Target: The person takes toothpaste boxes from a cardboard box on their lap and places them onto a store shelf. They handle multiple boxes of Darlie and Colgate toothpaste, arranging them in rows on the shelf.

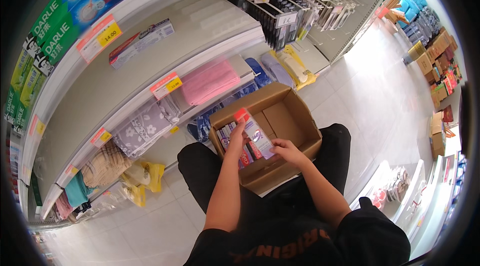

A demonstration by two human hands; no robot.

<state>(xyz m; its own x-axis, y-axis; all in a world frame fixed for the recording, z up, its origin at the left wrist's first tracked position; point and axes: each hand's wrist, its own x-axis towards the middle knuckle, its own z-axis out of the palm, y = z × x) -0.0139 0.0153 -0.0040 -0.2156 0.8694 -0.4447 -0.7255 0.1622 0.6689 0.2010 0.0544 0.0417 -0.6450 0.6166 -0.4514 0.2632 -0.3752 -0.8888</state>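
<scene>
Between my knees stands an open cardboard box [279, 116]. Above its left part I hold a Colgate toothpaste carton [257, 135], pale purple with a red end, tilted. My left hand [238, 140] grips it along its left side near the red end. My right hand [288, 151] holds its lower right corner. Several more Colgate cartons [245, 157] lie in the left part of the box, partly hidden by my left hand and the held carton. On the shelf [180, 15] to the upper left lies a single Colgate carton [140, 43].
Darlie toothpaste cartons [56, 41] fill the shelf above. Lower down are a pink folded towel [210, 80], a grey floral towel [146, 127] and yellow-wrapped packs [144, 180]. Small goods hang on hooks [285, 15]. An aisle floor [360, 105] runs right, with cardboard boxes [435, 56] beyond.
</scene>
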